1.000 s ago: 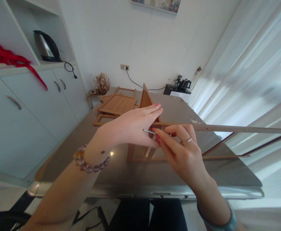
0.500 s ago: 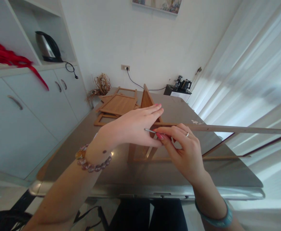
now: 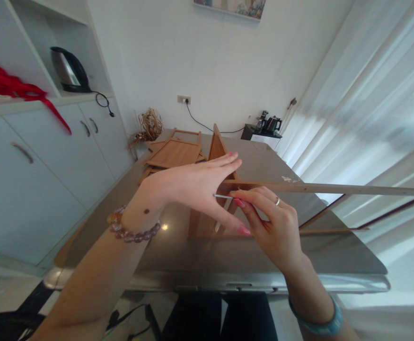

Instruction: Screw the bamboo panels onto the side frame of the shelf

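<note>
A wooden frame (image 3: 334, 188) stands on the grey table (image 3: 178, 255), with one long rail running out to the right and an upright panel (image 3: 216, 144) behind my hands. My left hand (image 3: 196, 187) lies flat against the frame's near corner, fingers stretched out and thumb spread downward. My right hand (image 3: 272, 222) is pinched on a thin metal hex key (image 3: 223, 196), whose short end points left toward my left palm at the frame's joint. The joint itself is hidden behind my hands.
More wooden panels and frames (image 3: 173, 154) lie stacked at the table's far left. White cabinets (image 3: 32, 175) run along the left with a kettle (image 3: 68, 70) and red cloth (image 3: 11, 85) on the shelf. A small stand with kettles (image 3: 267, 125) and curtains (image 3: 370, 109) stand at right.
My left thumb has swung down and away from the palm. My right hand has turned slightly with the hex key, staying at the same joint.
</note>
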Action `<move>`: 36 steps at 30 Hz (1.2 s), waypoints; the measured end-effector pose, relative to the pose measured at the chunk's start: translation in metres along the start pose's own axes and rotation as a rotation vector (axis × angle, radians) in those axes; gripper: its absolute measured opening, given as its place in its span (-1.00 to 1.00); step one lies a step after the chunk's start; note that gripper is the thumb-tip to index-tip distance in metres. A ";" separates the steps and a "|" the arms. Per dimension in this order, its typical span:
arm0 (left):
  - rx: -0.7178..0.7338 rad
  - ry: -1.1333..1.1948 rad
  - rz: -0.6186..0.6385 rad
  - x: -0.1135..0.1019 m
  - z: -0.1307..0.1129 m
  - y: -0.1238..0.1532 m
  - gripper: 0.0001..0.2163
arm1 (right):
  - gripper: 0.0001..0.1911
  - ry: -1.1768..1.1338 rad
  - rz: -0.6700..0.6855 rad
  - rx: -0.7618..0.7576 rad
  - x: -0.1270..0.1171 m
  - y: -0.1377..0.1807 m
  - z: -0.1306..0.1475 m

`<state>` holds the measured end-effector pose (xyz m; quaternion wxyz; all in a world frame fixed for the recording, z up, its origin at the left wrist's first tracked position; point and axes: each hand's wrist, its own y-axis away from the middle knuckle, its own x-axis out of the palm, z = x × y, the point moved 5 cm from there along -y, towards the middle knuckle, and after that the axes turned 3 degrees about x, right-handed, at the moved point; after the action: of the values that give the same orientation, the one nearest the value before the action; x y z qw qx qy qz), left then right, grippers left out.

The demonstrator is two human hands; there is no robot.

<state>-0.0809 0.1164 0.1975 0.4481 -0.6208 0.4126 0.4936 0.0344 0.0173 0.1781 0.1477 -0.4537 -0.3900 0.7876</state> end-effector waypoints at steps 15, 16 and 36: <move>-0.019 0.195 -0.045 -0.004 0.004 -0.001 -0.38 | -0.80 0.132 0.165 -0.198 0.000 -0.002 0.005; -0.022 0.190 -0.059 -0.002 0.005 -0.002 -0.40 | -0.81 0.162 0.187 -0.213 0.000 -0.003 0.006; -0.070 0.210 -0.046 0.006 0.010 -0.009 -0.42 | -0.70 0.155 -0.162 -0.166 0.012 0.018 0.005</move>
<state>-0.0740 0.1279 0.1922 0.3916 -0.6938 0.4252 0.4294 0.0262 0.0100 0.1590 0.2025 -0.4907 -0.4768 0.7006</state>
